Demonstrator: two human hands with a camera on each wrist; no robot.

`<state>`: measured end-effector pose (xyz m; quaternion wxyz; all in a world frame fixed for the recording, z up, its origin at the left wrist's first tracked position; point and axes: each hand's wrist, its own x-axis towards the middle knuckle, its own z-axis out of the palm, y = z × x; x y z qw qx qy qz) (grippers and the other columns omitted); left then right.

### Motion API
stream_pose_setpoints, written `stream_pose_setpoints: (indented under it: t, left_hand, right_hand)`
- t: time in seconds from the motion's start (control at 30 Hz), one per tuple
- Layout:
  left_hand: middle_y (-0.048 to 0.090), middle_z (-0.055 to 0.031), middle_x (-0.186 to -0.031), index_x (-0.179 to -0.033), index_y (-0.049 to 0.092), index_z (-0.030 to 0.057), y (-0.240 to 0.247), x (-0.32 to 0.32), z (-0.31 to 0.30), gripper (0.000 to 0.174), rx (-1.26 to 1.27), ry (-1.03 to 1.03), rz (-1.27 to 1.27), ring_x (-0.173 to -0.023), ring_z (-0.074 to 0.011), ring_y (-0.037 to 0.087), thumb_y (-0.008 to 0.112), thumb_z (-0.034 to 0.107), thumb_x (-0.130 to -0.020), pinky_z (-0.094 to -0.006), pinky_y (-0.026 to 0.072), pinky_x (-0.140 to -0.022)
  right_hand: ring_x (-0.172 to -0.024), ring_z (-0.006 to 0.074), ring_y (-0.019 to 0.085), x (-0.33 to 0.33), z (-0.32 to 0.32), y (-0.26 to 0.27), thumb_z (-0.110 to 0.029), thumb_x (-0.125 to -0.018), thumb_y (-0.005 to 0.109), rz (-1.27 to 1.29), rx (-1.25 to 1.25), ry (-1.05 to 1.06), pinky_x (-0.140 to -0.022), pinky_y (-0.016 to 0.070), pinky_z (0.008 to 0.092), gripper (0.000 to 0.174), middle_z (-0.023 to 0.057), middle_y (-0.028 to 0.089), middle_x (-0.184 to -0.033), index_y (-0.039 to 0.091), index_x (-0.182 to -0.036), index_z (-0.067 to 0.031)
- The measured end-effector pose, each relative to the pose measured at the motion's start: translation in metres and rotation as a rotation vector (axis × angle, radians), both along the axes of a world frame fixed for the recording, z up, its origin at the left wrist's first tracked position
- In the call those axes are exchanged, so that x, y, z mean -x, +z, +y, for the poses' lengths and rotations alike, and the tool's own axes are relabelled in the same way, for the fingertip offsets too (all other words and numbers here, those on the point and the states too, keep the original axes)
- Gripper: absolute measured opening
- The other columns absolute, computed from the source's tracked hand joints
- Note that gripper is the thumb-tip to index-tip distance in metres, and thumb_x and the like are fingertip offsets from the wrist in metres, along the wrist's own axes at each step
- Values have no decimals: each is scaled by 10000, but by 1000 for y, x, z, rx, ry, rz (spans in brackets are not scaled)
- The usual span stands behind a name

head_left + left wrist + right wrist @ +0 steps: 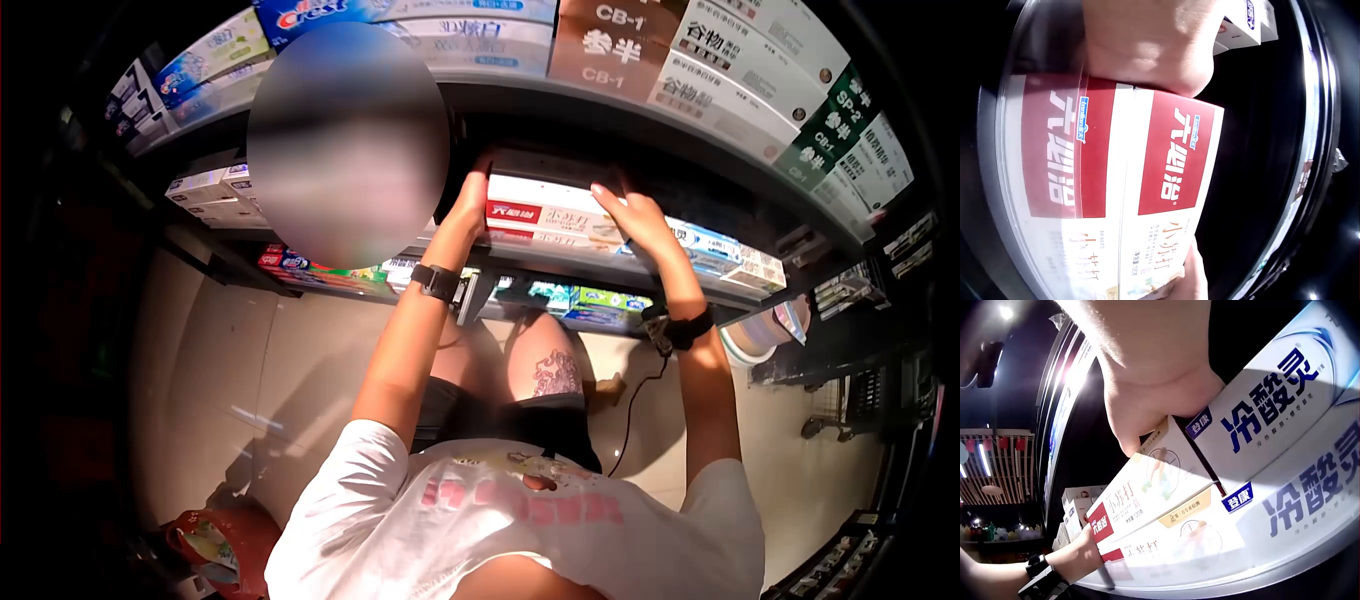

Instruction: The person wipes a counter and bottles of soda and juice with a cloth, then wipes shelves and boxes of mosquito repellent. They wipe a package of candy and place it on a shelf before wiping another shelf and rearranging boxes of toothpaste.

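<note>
Two red-and-white toothpaste boxes lie stacked on a dark shelf in the head view, the upper box on the lower box. My left hand touches the left end of the stack, its fingers extended back along the side. At the other end my right hand grips the upper box, thumb over its top front edge and remaining fingers hidden behind. Blue-and-white toothpaste boxes butt against the stack's right end in the right wrist view. Clear plastic covers part of the lower box in the left wrist view.
More toothpaste boxes fill the shelf above, close over my hands. Several coloured boxes sit on a lower shelf near my knees. A black cable hangs from the right wrist. A red container stands on the floor, lower left.
</note>
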<state>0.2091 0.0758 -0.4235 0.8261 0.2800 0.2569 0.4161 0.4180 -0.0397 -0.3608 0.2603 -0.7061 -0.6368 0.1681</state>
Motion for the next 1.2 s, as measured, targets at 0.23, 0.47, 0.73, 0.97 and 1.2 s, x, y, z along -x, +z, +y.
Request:
stream_pose_setpoints:
  t: [0.23, 0.47, 0.73, 0.97, 1.2]
  left_hand:
    - [572, -152, -1113, -1153, 516, -36, 10, 7, -21, 595, -224, 199, 199, -992, -209, 524, 336, 480, -917, -296, 380, -908]
    - [460, -238, -1211, -1177, 462, -57, 65, 76, -118, 463, -1153, 624, 874, -1156, -350, 409, 522, 255, -840, -394, 282, -997]
    - [491, -243, -1029, -999, 483, -98, 88, 130, -50, 549, -1323, 1349, 1442, -1023, -374, 431, 693, 282, -662, -469, 290, -953]
    - [518, -122, -651, -682, 497, -38, 89, 126, -25, 393, -1196, 1281, 1272, -679, -300, 513, 709, 274, -573, -521, 204, -1035]
    - [490, -47, -628, -1050, 560, 5, 83, 123, -42, 560, -1348, 1424, 1032, -611, -205, 512, 739, 195, -554, -461, 266, -1030]
  right_hand:
    - [-1022, 418, 535, -1, 3, -7, -537, -814, 461, 40, -73, -30, -868, 414, 382, 712, 309, 562, -1029, 328, -1356, -96]
    - [-987, 420, 547, -1, -1, -6, -511, -836, 438, 42, -75, -26, -854, 416, 384, 644, 318, 573, -968, 398, -1308, -74]
    - [-959, 399, 560, -4, 3, -16, -496, -848, 434, 47, -204, 9, -833, 420, 374, 578, 303, 578, -948, 465, -1248, -79]
    - [-984, 397, 550, -5, 5, -17, -492, -849, 427, 7, -191, -20, -851, 416, 370, 556, 283, 577, -991, 466, -1255, -115]
    - [-949, 410, 555, -3, 3, -16, -478, -841, 431, -40, -186, -39, -828, 426, 387, 550, 285, 579, -964, 455, -1268, -132]
